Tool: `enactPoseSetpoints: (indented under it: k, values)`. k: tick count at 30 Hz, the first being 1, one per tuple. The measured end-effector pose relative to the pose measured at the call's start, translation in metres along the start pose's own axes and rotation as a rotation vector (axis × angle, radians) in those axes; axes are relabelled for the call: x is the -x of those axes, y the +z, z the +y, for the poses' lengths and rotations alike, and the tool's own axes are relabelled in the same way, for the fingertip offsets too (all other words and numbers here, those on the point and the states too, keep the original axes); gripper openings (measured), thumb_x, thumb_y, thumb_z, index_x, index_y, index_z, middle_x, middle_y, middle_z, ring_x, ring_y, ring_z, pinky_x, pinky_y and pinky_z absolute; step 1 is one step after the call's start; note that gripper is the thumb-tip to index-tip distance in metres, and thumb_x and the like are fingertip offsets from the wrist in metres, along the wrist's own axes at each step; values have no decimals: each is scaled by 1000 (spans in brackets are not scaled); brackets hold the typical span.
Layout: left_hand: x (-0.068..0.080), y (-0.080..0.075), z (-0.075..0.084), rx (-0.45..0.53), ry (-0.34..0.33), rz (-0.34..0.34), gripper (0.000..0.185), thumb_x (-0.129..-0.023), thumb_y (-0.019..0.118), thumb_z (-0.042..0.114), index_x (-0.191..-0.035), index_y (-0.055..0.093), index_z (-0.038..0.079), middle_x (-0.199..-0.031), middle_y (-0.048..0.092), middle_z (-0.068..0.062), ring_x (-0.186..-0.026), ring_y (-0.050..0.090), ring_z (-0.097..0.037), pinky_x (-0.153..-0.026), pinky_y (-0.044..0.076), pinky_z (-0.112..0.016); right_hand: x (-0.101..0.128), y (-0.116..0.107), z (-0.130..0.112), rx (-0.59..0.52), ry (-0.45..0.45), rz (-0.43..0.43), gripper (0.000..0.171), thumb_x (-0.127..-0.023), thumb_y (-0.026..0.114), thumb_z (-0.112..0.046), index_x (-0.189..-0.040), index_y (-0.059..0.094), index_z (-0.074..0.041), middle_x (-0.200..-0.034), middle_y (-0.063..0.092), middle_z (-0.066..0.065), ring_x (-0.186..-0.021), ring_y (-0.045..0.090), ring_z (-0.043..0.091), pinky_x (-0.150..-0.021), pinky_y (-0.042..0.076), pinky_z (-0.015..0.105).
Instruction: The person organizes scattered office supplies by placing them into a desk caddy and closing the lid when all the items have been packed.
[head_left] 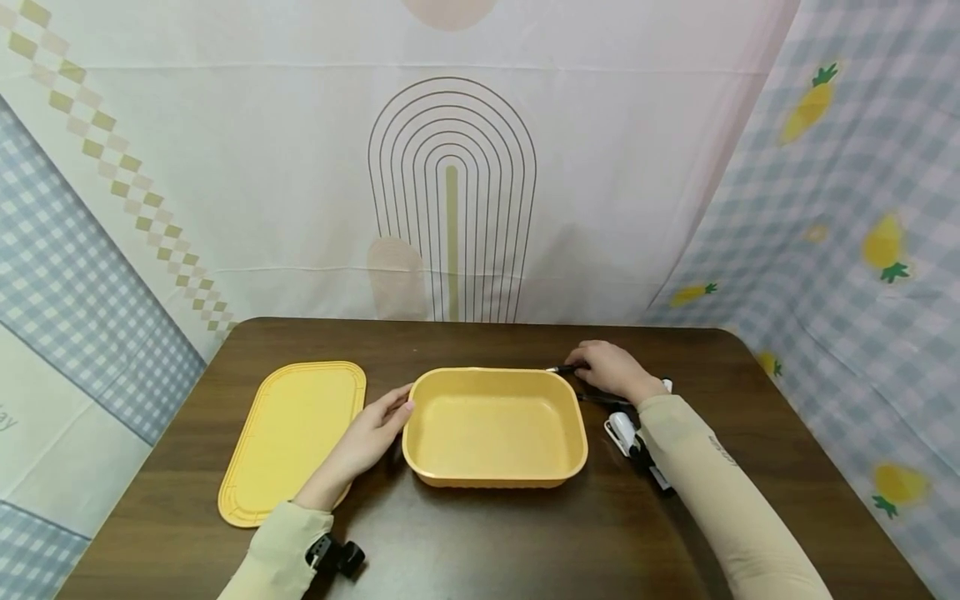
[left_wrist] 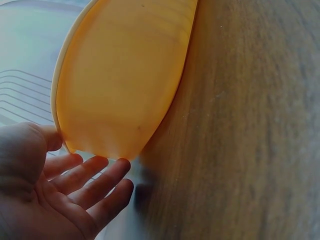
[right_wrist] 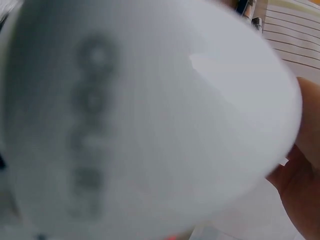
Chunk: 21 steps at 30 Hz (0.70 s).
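A yellow plastic container (head_left: pixel 495 425), its inside bare, stands on the brown table. My left hand (head_left: pixel 375 429) touches its left end; in the left wrist view the fingers (left_wrist: pixel 92 187) lie fairly straight against the end wall, thumb by the rim. At the container's back right corner my right hand (head_left: pixel 611 368) pinches a slim dark pen (head_left: pixel 558 369). Below that hand lie another thin dark item (head_left: pixel 600 400) and a white stapler-like object (head_left: pixel 621 433). A large, blurred white surface (right_wrist: pixel 165 115) with dark lettering hides most of the right wrist view.
Left of the container lies a flat yellow lid (head_left: pixel 300 425), partly under my left forearm. Black items (head_left: pixel 645 458) lie beside my right sleeve, which covers some of them. Patterned cloth (head_left: pixel 600 167) hangs behind the table (head_left: pixel 480 550) and at both sides.
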<state>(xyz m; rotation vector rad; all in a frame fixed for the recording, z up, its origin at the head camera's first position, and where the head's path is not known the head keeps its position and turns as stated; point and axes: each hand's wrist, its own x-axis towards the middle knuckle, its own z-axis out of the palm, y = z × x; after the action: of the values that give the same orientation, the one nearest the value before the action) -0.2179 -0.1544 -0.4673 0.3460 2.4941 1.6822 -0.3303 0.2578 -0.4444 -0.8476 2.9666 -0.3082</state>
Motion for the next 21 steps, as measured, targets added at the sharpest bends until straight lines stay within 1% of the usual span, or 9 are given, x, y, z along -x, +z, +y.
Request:
enactPoseSetpoints:
  k: [7,11,16,21]
  values:
    - [-1,-1,1,-5,5,-13,48,-107,52,21,-150,45,0,-141,56,-21,-129,56,-31,-107,45,-46,5,0,3,-38,37,29,22,-95,70,-9,-116,74,-8,-110,69,10,-101,66,30,-87,54,50]
    - [-1,0,1,-3,1,-10,48,-107,52,22,-150,46,1,-140,57,-21,-129,56,-31,-107,45,-47,6,-3,5,-74,56,59,23,-95,69,-10,-118,73,-5,-109,71,11,-96,67,27,-84,55,47]
    - [0,1,2,5,-7,-8,48,-108,51,24,-150,45,1,-140,57,-22,-129,55,-32,-108,44,-47,7,-9,8,-94,75,81,24,-95,70,-10,-118,73,-6,-107,71,9,-94,67,25,-83,56,46]
    - [2,3,2,17,-17,16,48,-107,52,22,-149,46,-1,-139,57,-24,-128,56,-33,-107,44,-47,6,-19,8,-114,82,107,24,-96,69,-12,-119,73,-7,-108,72,8,-96,67,25,-83,56,46]
